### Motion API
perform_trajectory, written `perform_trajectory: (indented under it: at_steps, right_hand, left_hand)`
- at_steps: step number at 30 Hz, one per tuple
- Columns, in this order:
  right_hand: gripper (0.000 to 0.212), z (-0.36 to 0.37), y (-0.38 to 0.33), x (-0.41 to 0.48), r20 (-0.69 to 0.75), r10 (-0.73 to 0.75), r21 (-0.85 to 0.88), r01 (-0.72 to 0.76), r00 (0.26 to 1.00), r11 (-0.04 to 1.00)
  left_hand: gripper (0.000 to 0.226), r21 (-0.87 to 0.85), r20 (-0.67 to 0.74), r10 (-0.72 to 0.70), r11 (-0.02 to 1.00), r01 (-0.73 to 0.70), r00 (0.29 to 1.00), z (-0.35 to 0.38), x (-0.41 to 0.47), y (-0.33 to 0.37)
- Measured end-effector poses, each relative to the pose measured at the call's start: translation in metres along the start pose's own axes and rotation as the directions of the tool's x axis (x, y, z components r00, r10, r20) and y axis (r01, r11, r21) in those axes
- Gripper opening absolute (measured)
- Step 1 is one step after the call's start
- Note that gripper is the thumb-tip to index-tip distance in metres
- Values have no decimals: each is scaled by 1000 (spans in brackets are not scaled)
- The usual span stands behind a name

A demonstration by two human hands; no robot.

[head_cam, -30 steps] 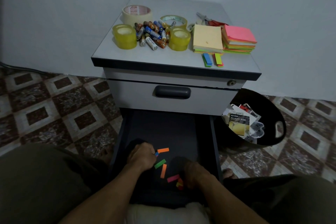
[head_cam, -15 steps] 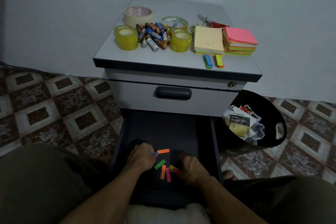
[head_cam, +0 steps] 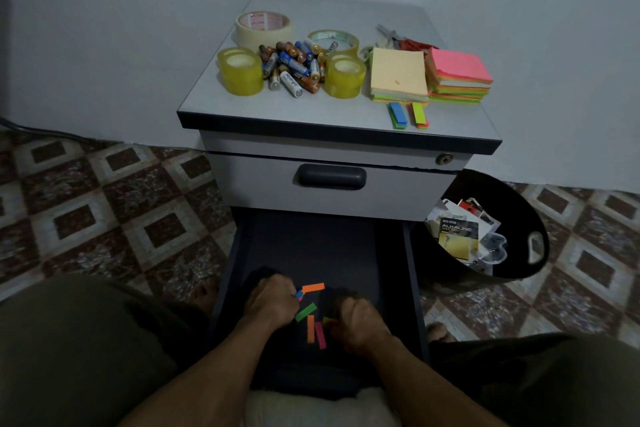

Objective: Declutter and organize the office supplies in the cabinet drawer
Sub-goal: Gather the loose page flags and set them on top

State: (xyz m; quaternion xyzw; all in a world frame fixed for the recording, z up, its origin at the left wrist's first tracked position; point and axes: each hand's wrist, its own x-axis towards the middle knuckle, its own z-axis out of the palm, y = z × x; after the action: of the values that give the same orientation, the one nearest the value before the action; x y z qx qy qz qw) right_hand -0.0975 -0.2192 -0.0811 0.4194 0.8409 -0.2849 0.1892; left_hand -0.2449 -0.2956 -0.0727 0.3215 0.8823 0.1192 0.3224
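In the open bottom drawer [head_cam: 311, 246], the left hand [head_cam: 272, 300] curls tight, pinching blue tabs [head_cam: 299, 295], and the right hand [head_cam: 356, 319] is clenched on a yellow tab [head_cam: 328, 320]. Between them an orange flag [head_cam: 313, 287] lies crosswise, a green flag [head_cam: 306, 311] slants, and a second orange flag [head_cam: 310, 329] and a pink flag [head_cam: 320, 335] run front-to-back.

Drawer [head_cam: 391, 253] matt dark – paper flags [head_cam: 313, 287] bright; tape rolls [head_cam: 240, 71] glossy plastic.

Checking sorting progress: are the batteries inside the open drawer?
No, the batteries lie piled on the cabinet top, outside the drawer.
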Motion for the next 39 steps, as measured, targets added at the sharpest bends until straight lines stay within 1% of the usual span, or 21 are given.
perform_trajectory:
  at_steps: [4,6,9,17,21,23,26,30,34,37,39]
  right_hand:
    - [29,8,-1,4,-13,-25,-57,24,1000,998]
    - [32,7,-3,2,2,-36,-83,36,999,996]
    - [36,10,0,5,-11,-59,-96,57,998,994]
    - [32,10,5,4,-38,-93,-13,92,995,996]
    - [32,11,5,5,-45,-147,-37,145,988,989]
    - [35,12,4,4,-43,-155,-51,153,987,987]
    - [43,13,4,3,-47,-207,-73,204,977,976]
    - [41,7,6,-1,-48,-218,-25,217,975,976]
    - [38,-3,4,-5,-6,-299,-27,299,954,954]
    - [35,-2,-1,-6,23,-374,-84,375,927,923]
    - [34,-1,-7,-9,68,-419,-152,425,905,892]
  left_hand:
    - [8,4,6,7,1000,-7,1000,1,1,-1]
    - [9,9,5,5,1000,-5,1000,0,0,-2]
    - [10,16,2,2,1000,-2,1000,0,1,-2]
    - [8,13,-13,13,1000,-13,1000,0,1,-3]
    - [7,13,-21,24,1000,-23,999,0,1,-2]
    - [7,0,-24,19,1000,-19,1000,-1,1,-3]
    - [11,-26,-17,8,1000,-9,1000,0,2,-4]
    - [16,-48,-9,26,999,-26,1000,0,4,-5]
    - [18,-25,-22,36,999,-36,999,-4,6,-8]
    - [17,-59,-54,8,998,-11,999,-4,9,-10]
    - [18,-92,-64,-13,996,7,998,-5,10,-12]
